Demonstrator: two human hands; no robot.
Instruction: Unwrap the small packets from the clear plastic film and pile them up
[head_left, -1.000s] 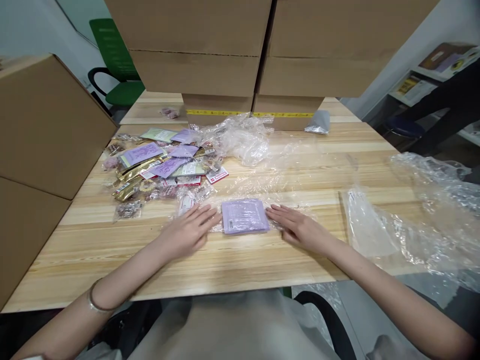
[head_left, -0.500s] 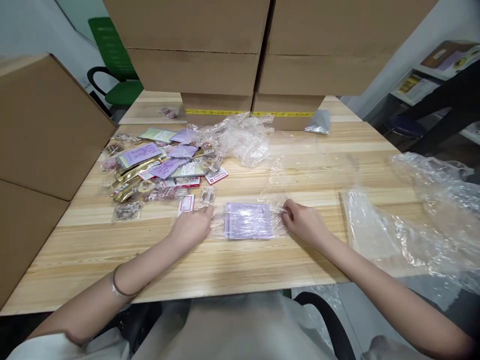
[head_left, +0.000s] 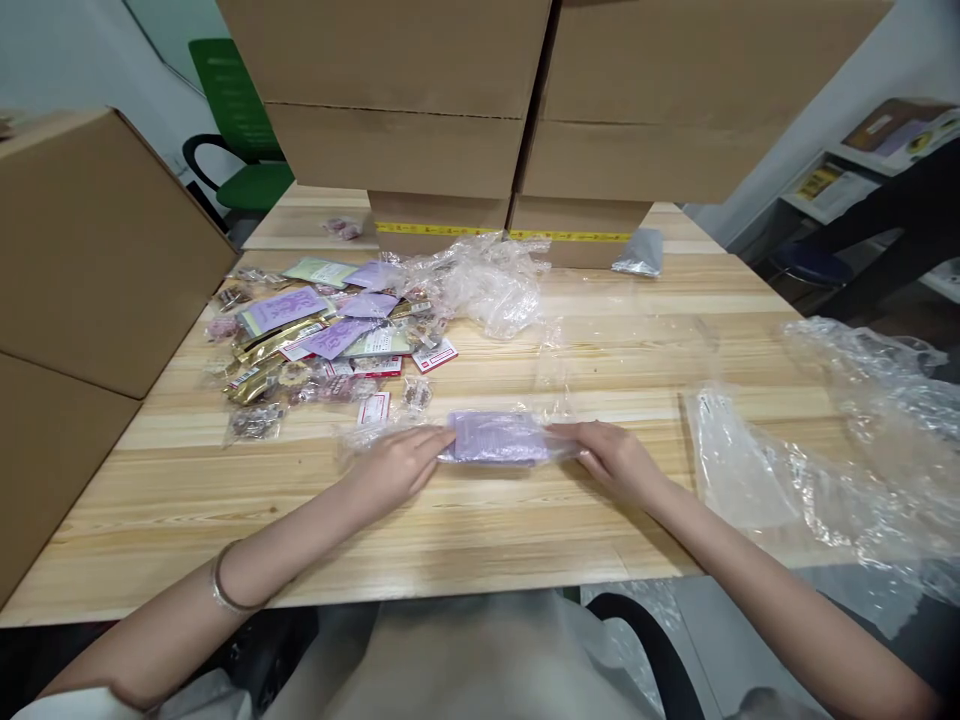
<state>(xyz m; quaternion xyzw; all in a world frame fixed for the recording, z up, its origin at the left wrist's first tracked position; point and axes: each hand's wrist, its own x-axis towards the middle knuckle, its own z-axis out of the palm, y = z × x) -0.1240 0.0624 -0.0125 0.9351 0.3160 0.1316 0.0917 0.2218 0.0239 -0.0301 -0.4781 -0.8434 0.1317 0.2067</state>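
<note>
A flat purple packet (head_left: 496, 438) lies wrapped in clear plastic film (head_left: 561, 447) near the table's front. My left hand (head_left: 401, 465) pinches the film at the packet's left edge. On the other side my right hand (head_left: 611, 452) grips the film just beyond the packet's right edge. The film looks stretched between the two hands, and the packet's near edge seems slightly raised. Just behind my left hand lie a small red-and-white card box (head_left: 373, 408) and a small clear sachet (head_left: 417, 393).
A heap of purple packets (head_left: 341, 337), gold sachets and small bags covers the left. Crumpled film (head_left: 487, 285) lies behind, with bubble wrap (head_left: 862, 450) at right. Large cardboard boxes (head_left: 397, 60) stand at the back and a cardboard box (head_left: 112, 250) at left. A person's dark-clothed legs (head_left: 892, 220) show far right.
Both hands have closed in on the packet's sides, the left moving right. The packet has lifted and tilted a little, and the film around it is drawn tighter.
</note>
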